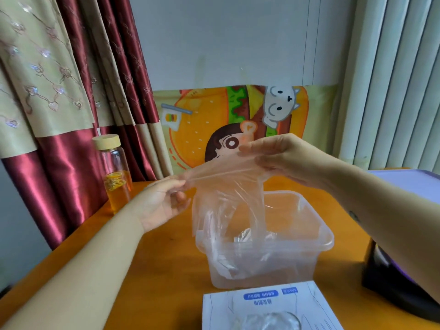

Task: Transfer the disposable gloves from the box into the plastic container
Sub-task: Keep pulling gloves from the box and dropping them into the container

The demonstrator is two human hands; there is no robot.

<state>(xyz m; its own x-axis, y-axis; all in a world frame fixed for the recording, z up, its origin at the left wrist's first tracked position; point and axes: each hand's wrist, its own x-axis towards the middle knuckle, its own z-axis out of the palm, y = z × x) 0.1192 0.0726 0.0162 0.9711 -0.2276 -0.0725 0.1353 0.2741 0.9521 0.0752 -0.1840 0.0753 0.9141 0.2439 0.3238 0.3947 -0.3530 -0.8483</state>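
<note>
A thin clear disposable glove (228, 186) is stretched in the air between my two hands, above the clear plastic container (319, 244). My left hand (164, 203) pinches its left edge. My right hand (278, 153) pinches its upper right edge. The glove's fingers hang down into the container, where more crumpled clear film lies on the bottom. The white glove box (269, 306) with blue print lies nearest to me, and clear film shows in its opening at the lower frame edge.
A glass bottle (116, 172) with a wooden lid and orange liquid stands left on the orange table (154, 270). Curtains hang behind it. A cartoon burger poster (214, 122) leans on the wall. A black and purple object (404, 270) sits at the right.
</note>
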